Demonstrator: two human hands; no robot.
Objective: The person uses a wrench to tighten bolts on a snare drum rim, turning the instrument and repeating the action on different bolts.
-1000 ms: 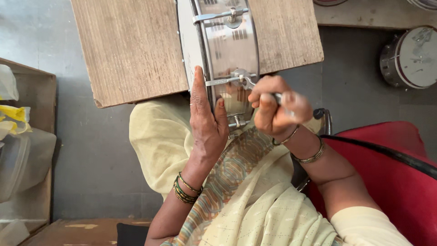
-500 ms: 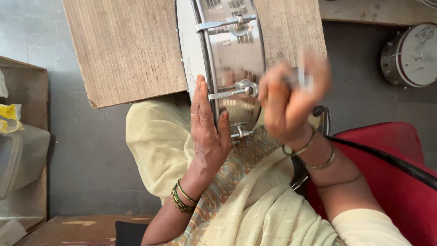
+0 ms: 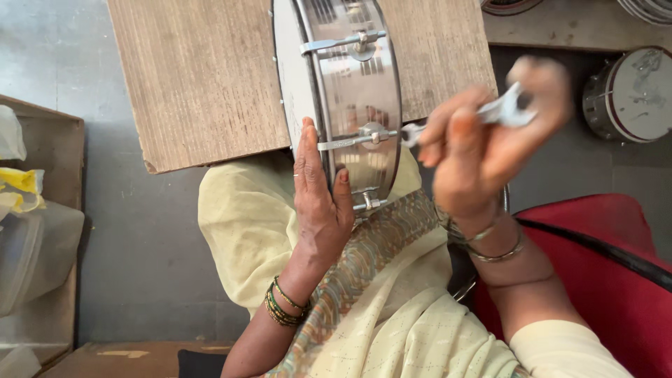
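**Wrench just right of the drum lug**

Left hand (image 3: 320, 203) flat against drum (image 3: 343, 105), centre frame, standing on edge. Right hand (image 3: 483, 140) closed around wrench (image 3: 490, 112), blurred, long axis running leftward to tension lug (image 3: 374, 134).

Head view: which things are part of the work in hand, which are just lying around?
In use:
drum
wrench
board
left hand steadying the drum
right hand gripping the wrench

Lying about:
second drum
plastic tub
red seat
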